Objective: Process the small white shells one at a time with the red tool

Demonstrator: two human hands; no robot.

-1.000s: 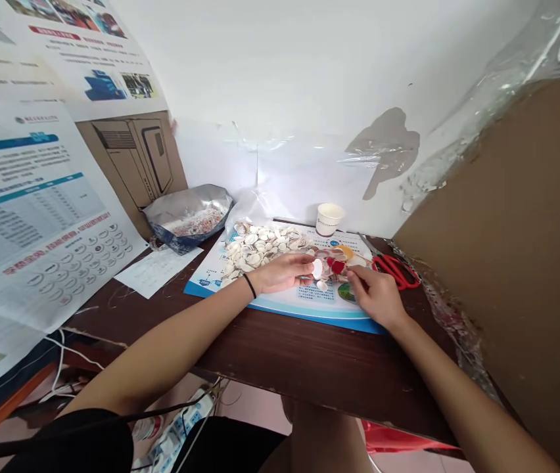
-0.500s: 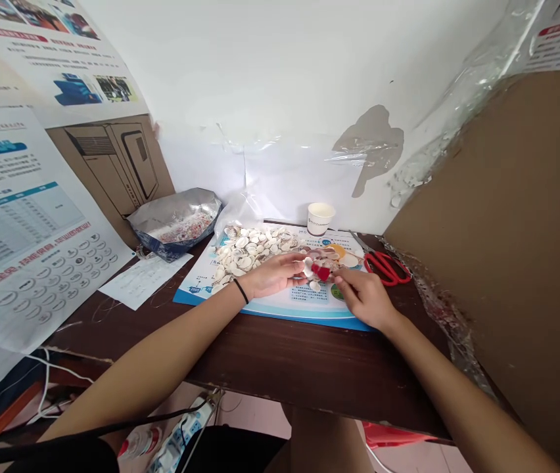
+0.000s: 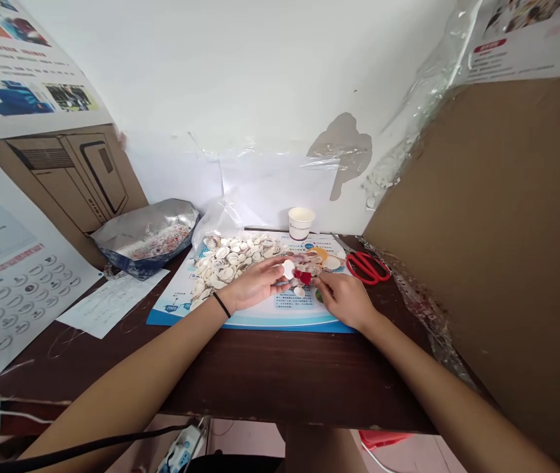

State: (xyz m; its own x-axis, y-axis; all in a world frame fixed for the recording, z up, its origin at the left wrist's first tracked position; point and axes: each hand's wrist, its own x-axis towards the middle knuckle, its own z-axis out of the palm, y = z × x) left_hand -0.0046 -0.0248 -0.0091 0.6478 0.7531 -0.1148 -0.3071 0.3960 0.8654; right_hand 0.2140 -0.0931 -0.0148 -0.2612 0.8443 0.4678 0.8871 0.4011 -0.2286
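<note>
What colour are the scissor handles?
Red: the scissor handles show best in the head view.

the small red piece (image 3: pixel 302 276) between the left hand (image 3: pixel 255 284) and the right hand (image 3: pixel 344 301) is partly covered by fingers and too small to tell what it is. in the heap of pale curved seashells (image 3: pixel 228 263), the upper shells hide those beneath. the pinkish-white bits inside the crinkled silver-and-blue foil bag (image 3: pixel 146 238) are too tiny to tell apart. the fine print on the white, blue-edged printed mat (image 3: pixel 294 303) is unreadable, and the left edge of the view cuts off the glossy white wall poster (image 3: pixel 8 263).
</note>
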